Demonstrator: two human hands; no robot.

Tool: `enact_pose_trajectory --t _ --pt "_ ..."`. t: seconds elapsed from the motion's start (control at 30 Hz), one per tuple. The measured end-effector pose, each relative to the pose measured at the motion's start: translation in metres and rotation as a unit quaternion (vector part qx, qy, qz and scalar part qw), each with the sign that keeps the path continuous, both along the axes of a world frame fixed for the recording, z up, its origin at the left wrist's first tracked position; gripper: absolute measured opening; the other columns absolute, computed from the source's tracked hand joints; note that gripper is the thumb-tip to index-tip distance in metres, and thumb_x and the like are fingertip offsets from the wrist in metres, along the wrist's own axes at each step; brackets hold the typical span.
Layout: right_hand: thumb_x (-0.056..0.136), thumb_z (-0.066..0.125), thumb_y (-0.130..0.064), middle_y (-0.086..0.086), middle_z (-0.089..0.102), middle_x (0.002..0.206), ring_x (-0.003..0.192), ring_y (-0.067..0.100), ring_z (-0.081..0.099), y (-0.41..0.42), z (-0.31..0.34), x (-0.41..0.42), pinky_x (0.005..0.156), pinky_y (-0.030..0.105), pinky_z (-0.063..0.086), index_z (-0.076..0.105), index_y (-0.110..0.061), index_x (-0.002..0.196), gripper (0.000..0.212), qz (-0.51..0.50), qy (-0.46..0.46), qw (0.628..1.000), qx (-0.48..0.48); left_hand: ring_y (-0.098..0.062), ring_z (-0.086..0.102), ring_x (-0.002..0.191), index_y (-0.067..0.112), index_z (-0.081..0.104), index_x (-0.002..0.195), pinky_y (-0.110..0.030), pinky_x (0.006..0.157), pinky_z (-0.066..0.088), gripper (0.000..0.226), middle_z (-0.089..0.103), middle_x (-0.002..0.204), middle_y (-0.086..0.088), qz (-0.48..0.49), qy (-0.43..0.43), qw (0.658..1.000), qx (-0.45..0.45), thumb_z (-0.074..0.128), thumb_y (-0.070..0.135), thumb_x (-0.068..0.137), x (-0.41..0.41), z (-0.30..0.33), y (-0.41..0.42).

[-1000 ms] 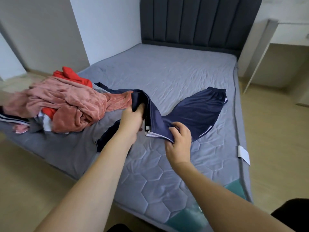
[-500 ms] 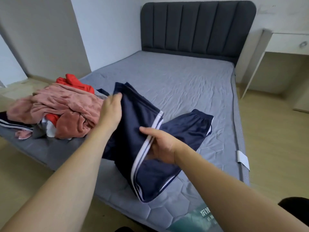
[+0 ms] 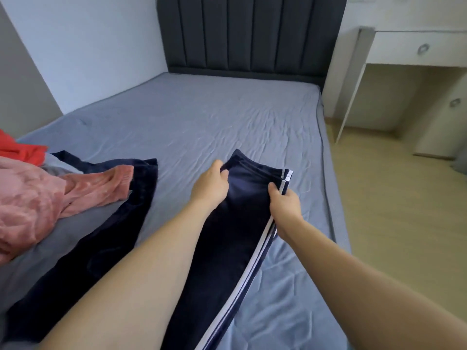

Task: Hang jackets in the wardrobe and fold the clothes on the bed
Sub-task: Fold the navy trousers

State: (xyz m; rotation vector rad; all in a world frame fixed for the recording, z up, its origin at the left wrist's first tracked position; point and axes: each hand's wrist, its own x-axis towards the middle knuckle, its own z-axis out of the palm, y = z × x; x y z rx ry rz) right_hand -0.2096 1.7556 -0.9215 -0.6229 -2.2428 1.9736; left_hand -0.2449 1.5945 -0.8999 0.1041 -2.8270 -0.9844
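Trousers (image 3: 237, 223), navy with white side stripes, lie stretched along the bed (image 3: 202, 117) toward twelve o'clock, our left hand (image 3: 211, 186) and right hand (image 3: 284, 202) each grasping the far end, so we judge folding comes next.

Soft even daylight, faint shadows, no glare; wide-angle warp + slight blur at edges.

Home bedroom, bed (image 3: 192, 117) with padded headboard (image 3: 250, 34), white desk (image 3: 414, 49), wood floor (image 3: 394, 203)
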Motion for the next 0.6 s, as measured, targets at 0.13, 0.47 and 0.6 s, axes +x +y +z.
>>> enact_pose_trajectory --t 0.13,0.47,0.6 --pt "0.097 0.044 -0.048 0.014 0.057 0.118 0.115 0.037 0.051 0.039 -0.071 -0.069 0.101 0.044 0.04 0.061 -0.01 0.114 0.045 -0.032 -0.052 0.98 0.19 -0.028 0.053 0.089 0.015 0.048 0.112 -0.037 0.076 0.043 0.026 0.062 0.108 -0.007 -0.021 -0.062 0.997 -0.049 0.033 0.034 0.104 -0.074 -0.083 0.027" --pt "0.09 0.055 -0.046 0.008 0.063 0.109 0.108 0.035 0.053 0.038 -0.155 -0.094 0.091 0.043 0.036 0.052 -0.014 0.107 0.037 -0.126 0.016 0.955 0.266 -0.038 0.061 0.088 0.016 0.04 0.087 -0.036 0.065 0.03 0.032 0.066 0.09 -0.013 0.06 0.061 0.979 -0.186 0.029 0.04 0.105 -0.098 -0.173 0.039" --pt "0.095 0.046 -0.05 0.01 0.057 0.121 0.118 0.034 0.045 0.038 -0.156 -0.096 0.097 0.043 0.031 0.054 -0.011 0.113 0.043 -0.097 -0.018 0.947 0.307 -0.038 0.06 0.091 0.015 0.043 0.086 -0.036 0.067 0.031 0.035 0.068 0.093 -0.013 0.058 0.057 0.982 -0.172 0.029 0.042 0.104 -0.098 -0.173 0.038"
